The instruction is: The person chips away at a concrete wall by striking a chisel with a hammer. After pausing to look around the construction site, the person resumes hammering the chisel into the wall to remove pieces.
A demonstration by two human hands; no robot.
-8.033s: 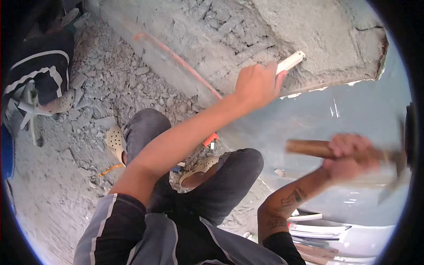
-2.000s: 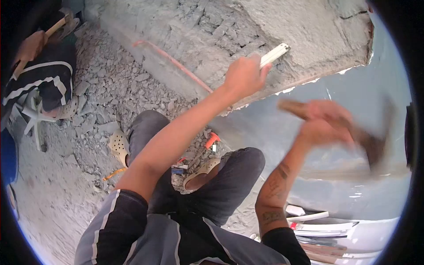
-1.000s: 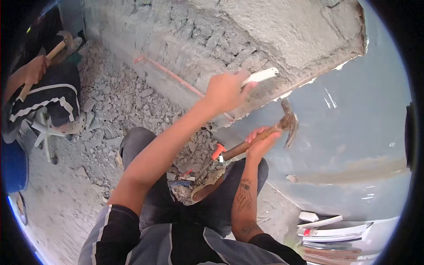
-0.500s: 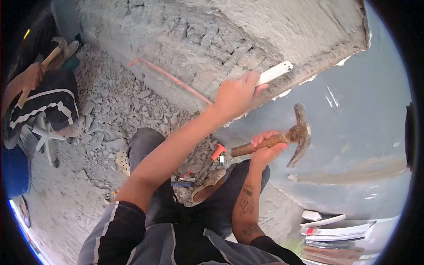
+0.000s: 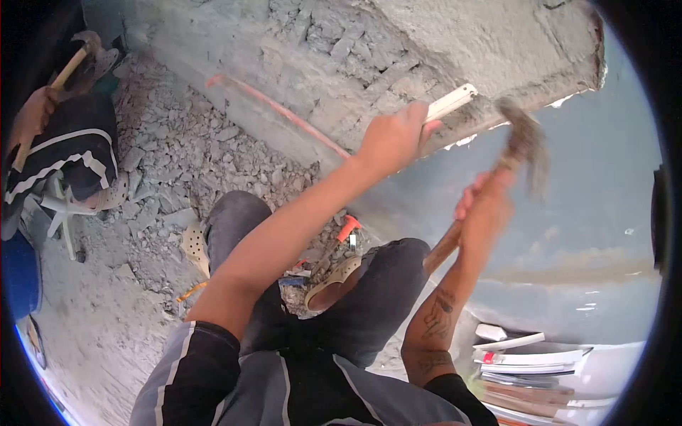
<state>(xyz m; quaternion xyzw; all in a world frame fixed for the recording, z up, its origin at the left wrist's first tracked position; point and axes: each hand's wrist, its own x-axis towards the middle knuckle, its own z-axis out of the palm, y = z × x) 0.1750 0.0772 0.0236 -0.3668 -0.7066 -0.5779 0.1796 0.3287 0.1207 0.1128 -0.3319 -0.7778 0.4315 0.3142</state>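
Note:
My left hand [image 5: 392, 138] is closed around a pale, flat bar [image 5: 452, 101] with small holes near its end. The bar's other end is hidden by my fingers, close to the broken wall edge. In my right hand [image 5: 486, 202] is a claw hammer [image 5: 524, 138], gripped high on its wooden handle. Its head is blurred, raised to the right of the bar and apart from it. Chipped grey masonry [image 5: 355, 42] lies behind both hands. A reddish rod or pipe [image 5: 284, 113] runs along the wall base and passes behind my left forearm.
Rubble [image 5: 192, 135] covers the floor by the wall. A co-worker's hand [image 5: 34, 113] at left holds a wooden-handled tool [image 5: 69, 67]. An orange-handled tool [image 5: 348, 228] lies between my knees. Strips and boards [image 5: 533, 362] are stacked at lower right. A blue container [image 5: 20, 273] stands left.
My right hand has swung the hammer upward and to the right, near the bar's height. My left hand keeps its grip, slightly higher in view. The view has shifted a little.

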